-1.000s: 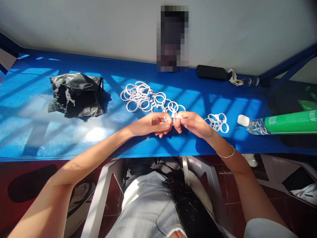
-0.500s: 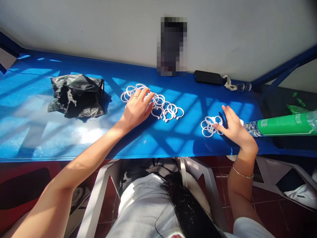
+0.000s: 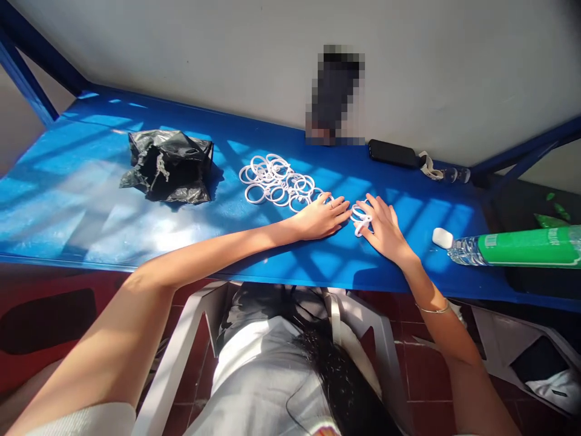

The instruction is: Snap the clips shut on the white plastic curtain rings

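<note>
A spread of white plastic rings [image 3: 278, 180], which look like curtain rings, lies on the blue table [image 3: 254, 242]. My left hand [image 3: 321, 217] rests palm down over the right end of this spread, fingers stretched out and covering some rings. Just to its right, my right hand [image 3: 385, 230] lies over a smaller group of white rings [image 3: 362, 218], its fingers spread and its thumb beside them. Part of that group is hidden under the right hand. The fingertips of both hands are close together.
A torn black plastic bag [image 3: 175, 169] sits on the left. At the back right are a black phone-like object [image 3: 393, 154] and glasses [image 3: 455, 175] with a pale strap. A white case [image 3: 442, 237] lies beside a green-labelled bottle [image 3: 526, 247]. A blurred dark shape [image 3: 336, 97] leans on the wall.
My left hand has slid right, off the middle of the ring spread. My right hand has moved left together with the smaller ring group, uncovering the white case. The camera view has shifted slightly.
</note>
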{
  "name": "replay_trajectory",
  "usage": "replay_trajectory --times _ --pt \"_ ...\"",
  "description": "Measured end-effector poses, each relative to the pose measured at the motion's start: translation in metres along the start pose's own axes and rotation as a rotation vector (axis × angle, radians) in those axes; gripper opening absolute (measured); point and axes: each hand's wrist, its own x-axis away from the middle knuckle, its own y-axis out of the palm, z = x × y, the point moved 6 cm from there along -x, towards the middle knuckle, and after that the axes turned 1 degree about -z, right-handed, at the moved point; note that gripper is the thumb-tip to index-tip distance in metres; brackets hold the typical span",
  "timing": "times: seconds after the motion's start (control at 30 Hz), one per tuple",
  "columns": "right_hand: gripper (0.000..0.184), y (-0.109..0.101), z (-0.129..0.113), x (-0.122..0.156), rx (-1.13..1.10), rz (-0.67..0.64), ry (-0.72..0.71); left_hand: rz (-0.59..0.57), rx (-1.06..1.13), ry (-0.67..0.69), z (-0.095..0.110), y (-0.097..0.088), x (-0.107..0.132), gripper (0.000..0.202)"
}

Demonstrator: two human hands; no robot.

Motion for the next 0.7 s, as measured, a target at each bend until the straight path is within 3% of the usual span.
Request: replay_trajectory --times 0.17,0.3,0.57,0.7 --pt "0.052 -0.012 -0.004 -0.015 0.000 -0.032 -0.047 0.008 -0.088 -0.063 -0.026 0.003 0.038 0.039" --pt "0.050 -0.017 -0.003 -0.017 -0.021 -0.050 -0.044 0.052 -0.023 -0.135 -0.043 -0.004 0.065 0.039" --pt "0.038 -0.038 -0.001 -0.018 -0.060 0.003 -0.023 0.186 0.348 -0.187 -0.033 -0.036 0.043 0.032" --pt "0.036 -0.057 -0.025 -0.019 -0.146 0.109 -0.085 0.234 0.649 -0.205 -0.027 -0.043 0.039 0.031"
